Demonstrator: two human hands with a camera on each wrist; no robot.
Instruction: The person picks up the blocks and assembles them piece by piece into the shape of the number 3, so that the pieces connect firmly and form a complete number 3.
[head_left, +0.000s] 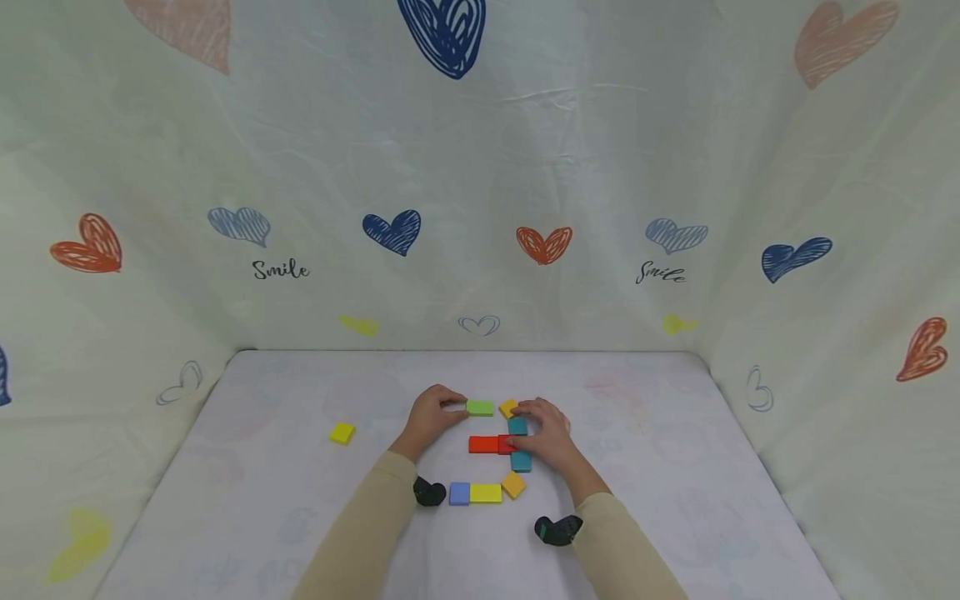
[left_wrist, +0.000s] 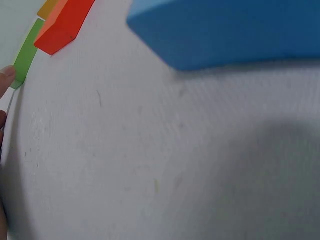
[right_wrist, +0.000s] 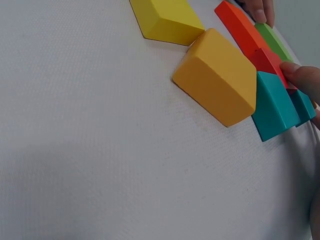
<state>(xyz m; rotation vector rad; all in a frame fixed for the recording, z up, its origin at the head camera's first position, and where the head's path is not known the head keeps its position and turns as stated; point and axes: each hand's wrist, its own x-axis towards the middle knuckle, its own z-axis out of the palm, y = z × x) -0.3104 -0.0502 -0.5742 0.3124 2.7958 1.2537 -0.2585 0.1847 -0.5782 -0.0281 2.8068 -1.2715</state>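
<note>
My left hand [head_left: 433,419] has its thumb and index finger at the left end of a light green block [head_left: 480,408], pinching that end. The right hand [head_left: 550,435] reaches over the right side of the block pattern. Its thumb rests on a small red block [right_wrist: 267,62], and its fingertips touch an orange block [head_left: 507,408] at the far corner. Partly below this hand lie two teal blocks [head_left: 521,462], above and below the red one. A longer orange-red block [head_left: 483,445] joins the small red one on its left.
Nearer me, a blue block [head_left: 459,494], a yellow block [head_left: 486,494] and a tilted orange block [head_left: 513,485] form a row. A lone yellow block [head_left: 342,433] lies farther left. Dark wrist devices [head_left: 558,531] sit beside both sleeves. A heart-printed cloth [head_left: 480,275] backs the white table.
</note>
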